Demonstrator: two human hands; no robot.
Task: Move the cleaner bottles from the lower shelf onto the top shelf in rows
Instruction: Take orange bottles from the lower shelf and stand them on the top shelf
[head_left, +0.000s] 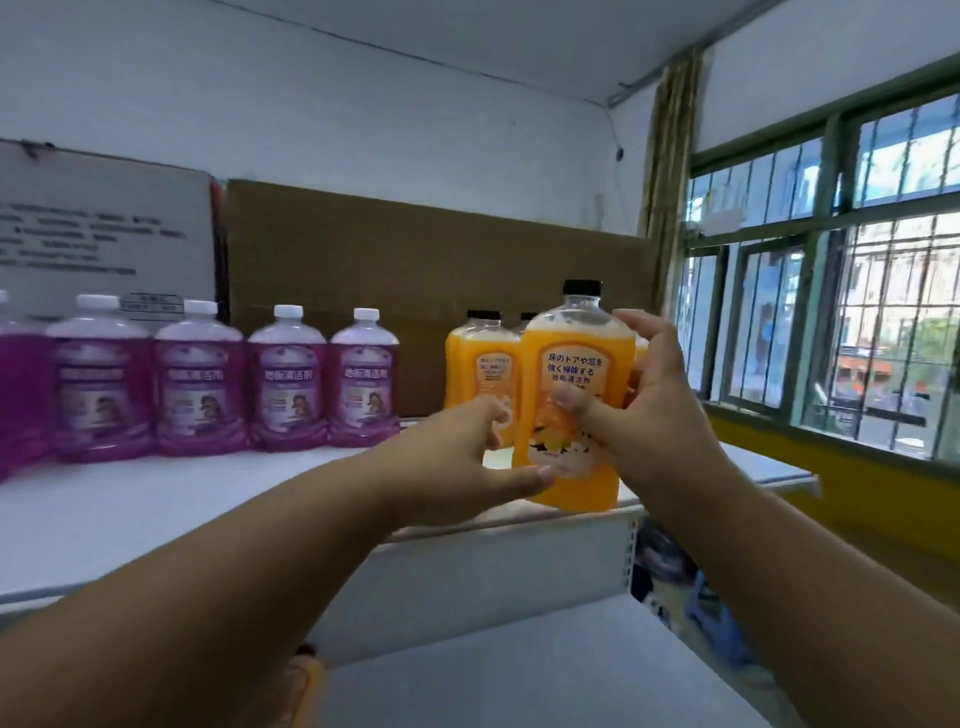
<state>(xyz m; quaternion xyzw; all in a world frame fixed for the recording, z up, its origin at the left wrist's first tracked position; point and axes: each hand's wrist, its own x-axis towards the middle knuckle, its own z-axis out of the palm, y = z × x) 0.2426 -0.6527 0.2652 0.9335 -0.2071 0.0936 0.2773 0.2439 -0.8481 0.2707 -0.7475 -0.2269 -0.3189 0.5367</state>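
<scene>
The right hand (644, 410) is gripping the orange cleaner bottle (574, 400) over the top shelf (156, 514) near edge, so it can join the orange row. The left hand (457, 457) is open, steadying its bottom.

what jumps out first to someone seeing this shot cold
Dead centre, an orange cleaner bottle with a black cap stands at the front edge of the top shelf, the right hand wrapped round it and the left hand touching its base. More orange bottles stand behind it. To the left, purple bottles with white caps stand in a row before a cardboard sheet.
</scene>
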